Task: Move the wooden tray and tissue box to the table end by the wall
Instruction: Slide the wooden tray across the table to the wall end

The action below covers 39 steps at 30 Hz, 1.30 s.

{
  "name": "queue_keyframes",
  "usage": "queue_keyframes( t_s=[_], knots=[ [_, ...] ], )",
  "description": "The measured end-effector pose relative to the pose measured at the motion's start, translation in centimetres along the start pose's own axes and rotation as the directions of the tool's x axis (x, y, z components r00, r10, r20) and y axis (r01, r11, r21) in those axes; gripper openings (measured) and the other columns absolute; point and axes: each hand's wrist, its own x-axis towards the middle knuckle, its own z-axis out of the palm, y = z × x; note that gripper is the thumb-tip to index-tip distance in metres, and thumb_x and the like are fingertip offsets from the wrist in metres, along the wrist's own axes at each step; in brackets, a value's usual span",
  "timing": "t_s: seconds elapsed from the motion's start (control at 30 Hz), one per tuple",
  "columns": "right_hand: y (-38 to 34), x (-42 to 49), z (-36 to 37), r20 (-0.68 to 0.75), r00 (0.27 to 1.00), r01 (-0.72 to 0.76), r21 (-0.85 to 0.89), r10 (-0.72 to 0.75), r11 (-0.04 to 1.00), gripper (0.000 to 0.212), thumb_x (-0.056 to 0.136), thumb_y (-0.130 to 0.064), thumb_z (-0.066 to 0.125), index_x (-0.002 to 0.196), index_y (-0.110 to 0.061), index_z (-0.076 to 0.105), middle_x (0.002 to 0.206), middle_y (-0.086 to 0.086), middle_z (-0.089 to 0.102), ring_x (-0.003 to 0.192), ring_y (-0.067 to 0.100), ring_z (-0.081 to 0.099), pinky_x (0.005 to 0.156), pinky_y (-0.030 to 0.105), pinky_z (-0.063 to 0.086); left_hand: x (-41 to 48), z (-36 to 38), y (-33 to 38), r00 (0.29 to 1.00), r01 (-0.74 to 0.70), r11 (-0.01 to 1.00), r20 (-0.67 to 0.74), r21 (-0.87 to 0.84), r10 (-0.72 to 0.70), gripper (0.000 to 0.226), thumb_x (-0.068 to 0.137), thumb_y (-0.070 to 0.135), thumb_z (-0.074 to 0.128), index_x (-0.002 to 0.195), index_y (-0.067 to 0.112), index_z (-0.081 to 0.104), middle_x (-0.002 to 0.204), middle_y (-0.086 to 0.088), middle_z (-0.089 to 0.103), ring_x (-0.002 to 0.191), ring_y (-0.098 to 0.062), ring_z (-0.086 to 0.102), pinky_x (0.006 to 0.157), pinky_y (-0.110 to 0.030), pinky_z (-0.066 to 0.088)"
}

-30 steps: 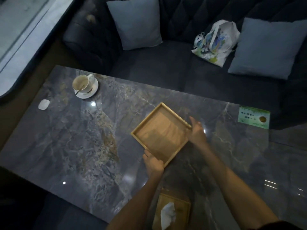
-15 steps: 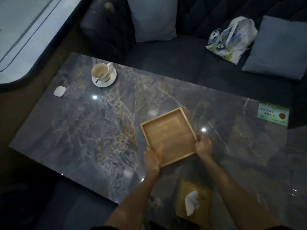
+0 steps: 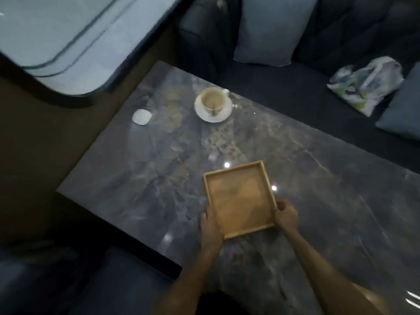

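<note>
An empty square wooden tray (image 3: 239, 197) lies over the dark marble table (image 3: 136, 173), near the table's middle. My left hand (image 3: 210, 226) grips the tray's near-left edge. My right hand (image 3: 286, 214) holds its near-right corner. The tissue box is hidden from view now; only a faint tan corner (image 3: 372, 301) shows at the bottom right behind my right forearm.
A cup on a white saucer (image 3: 213, 105) stands at the table's far side, with a small white dish (image 3: 142, 117) to its left. The table's left end meets a brown wall below a window. A dark sofa with cushions and a printed bag (image 3: 366, 83) lies beyond.
Both hands have slid the tray leftward toward the wall end. My head has turned left, so the tissue box has dropped out of sight.
</note>
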Motion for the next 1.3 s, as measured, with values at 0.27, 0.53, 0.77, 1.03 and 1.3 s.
queue_keyframes(
  t_s=[0.27,0.53,0.77,1.03,1.3],
  knots=[
    [-15.5,-2.9,15.1,0.208,0.945,0.277,-0.102,-0.252,0.955,0.026,0.078,-0.008,0.06,0.102,-0.01,0.069,0.098,0.019,0.072,0.092,0.035,0.066,0.081,0.041,0.053,5.5,-16.8,-8.1,0.965,0.21,0.952,-0.11,-0.221,-0.238,0.08,0.086,0.018,0.054,0.152,0.014,0.009,0.152,-0.017,0.031,0.137,-0.035,0.037,0.11,-0.039,0.034],
    [-28.5,-3.3,22.9,0.332,0.842,0.479,-0.094,-0.426,0.873,0.029,0.082,-0.008,0.058,0.105,-0.02,0.071,0.106,0.011,0.072,0.097,0.03,0.065,0.083,0.033,0.048,12.9,-22.7,-14.8,0.908,0.373,0.856,-0.051,-0.359,-0.417,0.102,0.064,0.036,0.065,0.151,0.027,0.012,0.153,-0.015,0.032,0.137,-0.035,0.039,0.112,-0.046,0.039],
    [-36.6,-0.1,27.2,0.35,0.778,0.598,-0.158,-0.522,0.786,0.031,0.091,-0.023,0.047,0.113,-0.035,0.066,0.11,0.006,0.068,0.098,0.027,0.063,0.088,0.038,0.05,17.2,-25.7,-12.6,0.889,0.372,0.841,-0.111,-0.393,-0.444,0.089,0.078,0.027,0.069,0.149,0.017,0.017,0.147,-0.014,0.043,0.131,-0.033,0.047,0.11,-0.045,0.041],
    [-40.2,2.6,28.8,0.291,0.72,0.679,-0.105,-0.63,0.727,0.033,0.088,-0.017,0.049,0.113,-0.028,0.068,0.093,0.006,0.066,0.087,0.024,0.062,0.076,0.033,0.049,20.5,-29.5,-7.9,0.867,0.415,0.849,-0.141,-0.329,-0.478,0.091,0.087,0.01,0.063,0.151,0.005,-0.002,0.159,-0.019,0.017,0.146,-0.034,0.022,0.114,-0.035,0.022],
    [-39.7,2.5,30.3,0.257,0.763,0.643,-0.198,-0.593,0.74,0.033,0.092,-0.022,0.051,0.121,-0.033,0.06,0.108,0.002,0.063,0.102,0.025,0.057,0.084,0.043,0.054,20.9,-29.8,-8.3,0.835,0.467,0.824,-0.149,-0.32,-0.53,0.084,0.09,0.011,0.057,0.151,0.002,0.001,0.151,-0.02,0.033,0.135,-0.034,0.038,0.1,-0.03,0.034]
  ],
)
